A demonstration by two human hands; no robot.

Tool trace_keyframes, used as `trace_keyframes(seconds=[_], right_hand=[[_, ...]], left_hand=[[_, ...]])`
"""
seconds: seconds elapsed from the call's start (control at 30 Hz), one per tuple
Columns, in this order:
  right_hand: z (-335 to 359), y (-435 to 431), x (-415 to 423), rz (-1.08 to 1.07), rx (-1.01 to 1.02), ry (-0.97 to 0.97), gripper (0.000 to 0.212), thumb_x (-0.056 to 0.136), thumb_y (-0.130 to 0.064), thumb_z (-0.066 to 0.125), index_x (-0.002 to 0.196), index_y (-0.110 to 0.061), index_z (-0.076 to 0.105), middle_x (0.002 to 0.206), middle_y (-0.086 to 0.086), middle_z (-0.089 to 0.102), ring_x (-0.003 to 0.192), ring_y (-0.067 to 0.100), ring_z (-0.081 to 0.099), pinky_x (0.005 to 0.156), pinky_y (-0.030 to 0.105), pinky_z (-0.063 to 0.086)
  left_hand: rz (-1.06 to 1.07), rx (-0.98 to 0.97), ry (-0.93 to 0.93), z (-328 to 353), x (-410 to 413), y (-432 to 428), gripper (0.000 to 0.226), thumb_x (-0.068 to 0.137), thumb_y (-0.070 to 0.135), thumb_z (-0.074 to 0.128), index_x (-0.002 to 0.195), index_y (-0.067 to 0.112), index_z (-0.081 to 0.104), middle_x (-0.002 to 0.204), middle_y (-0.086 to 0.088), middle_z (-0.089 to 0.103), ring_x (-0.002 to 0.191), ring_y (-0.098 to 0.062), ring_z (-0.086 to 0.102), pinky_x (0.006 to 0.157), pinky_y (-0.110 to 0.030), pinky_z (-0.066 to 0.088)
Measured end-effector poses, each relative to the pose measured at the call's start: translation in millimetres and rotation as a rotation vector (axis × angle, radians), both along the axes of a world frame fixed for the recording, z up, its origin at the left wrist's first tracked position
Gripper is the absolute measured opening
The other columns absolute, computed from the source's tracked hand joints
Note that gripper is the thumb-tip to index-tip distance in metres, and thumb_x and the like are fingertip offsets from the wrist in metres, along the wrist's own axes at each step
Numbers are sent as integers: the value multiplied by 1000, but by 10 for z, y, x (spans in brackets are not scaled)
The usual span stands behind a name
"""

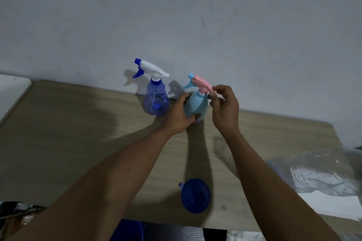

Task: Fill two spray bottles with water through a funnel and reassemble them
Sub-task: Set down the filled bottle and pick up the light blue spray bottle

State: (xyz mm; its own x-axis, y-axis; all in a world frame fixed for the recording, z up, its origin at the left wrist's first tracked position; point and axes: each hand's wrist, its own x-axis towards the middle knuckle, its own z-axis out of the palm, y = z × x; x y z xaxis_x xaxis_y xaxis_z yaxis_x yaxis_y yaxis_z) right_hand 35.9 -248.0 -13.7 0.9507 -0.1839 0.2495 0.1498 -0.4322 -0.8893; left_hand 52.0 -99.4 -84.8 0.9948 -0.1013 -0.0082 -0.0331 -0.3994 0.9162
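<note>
A light blue spray bottle (196, 104) with a pink and blue trigger head (199, 82) stands near the wall on the wooden table (78, 133). My left hand (179, 113) grips its body from the left. My right hand (224, 107) pinches the rear end of the pink head with thumb and fingertips. To the left stands a clear blue spray bottle (155, 100) with a white and blue trigger head (149, 68), untouched. A blue funnel (195, 194) lies mouth-up near the table's front edge.
A crumpled clear plastic bag (321, 174) and white paper (329, 205) lie at the right. A white object (11, 90) sits at the far left. A blue bucket rim (129, 230) shows below the front edge, dark clutter (17, 213) at bottom left.
</note>
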Motion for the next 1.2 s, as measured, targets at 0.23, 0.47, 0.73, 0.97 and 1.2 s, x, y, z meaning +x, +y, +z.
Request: trace_keyframes(seconds=[0.23, 0.47, 0.73, 0.97, 1.2], right_hand=[[338, 93, -264, -60, 123, -64, 10, 96, -18, 67, 97, -8, 64, 92, -2, 68, 77, 13, 65, 71, 50, 56], [1138, -36, -733, -29, 255, -69, 9, 95, -15, 67, 95, -7, 64, 95, 7, 69, 76, 27, 74, 72, 48, 62], [2032, -160, -1472, 119, 397, -42, 16, 95, -11, 66, 101, 2, 59, 101, 18, 72, 67, 25, 70, 69, 39, 60], [2336, -269, -2032, 367, 247, -117, 13, 96, -9, 64, 107, -3, 60, 101, 13, 73, 88, 17, 70, 79, 30, 59], [2498, -228, -2276, 278, 209, -242, 25, 77, -13, 85, 93, -3, 68, 93, 7, 73, 82, 12, 68, 79, 24, 57]], left_hand=[[64, -73, -75, 215, -447, 6, 77, 69, 28, 88, 134, 28, 46, 131, 12, 54, 119, -7, 51, 100, -38, 53], [-61, -218, -187, 865, -1219, 162, 79, 73, 29, 87, 137, 37, 42, 141, 8, 48, 126, -14, 53, 93, -37, 57], [-236, -261, -203, 1689, -1996, 161, 100, 69, 28, 90, 146, 50, 30, 146, 7, 37, 127, -22, 51, 87, -41, 60], [-221, -262, -262, 2050, -2540, 99, 103, 69, 35, 89, 149, 50, 26, 146, 9, 34, 128, -21, 50, 87, -47, 60], [-244, -224, -319, 2227, -2793, 24, 100, 71, 34, 87, 149, 48, 25, 145, 16, 35, 125, -10, 51, 86, -45, 61]])
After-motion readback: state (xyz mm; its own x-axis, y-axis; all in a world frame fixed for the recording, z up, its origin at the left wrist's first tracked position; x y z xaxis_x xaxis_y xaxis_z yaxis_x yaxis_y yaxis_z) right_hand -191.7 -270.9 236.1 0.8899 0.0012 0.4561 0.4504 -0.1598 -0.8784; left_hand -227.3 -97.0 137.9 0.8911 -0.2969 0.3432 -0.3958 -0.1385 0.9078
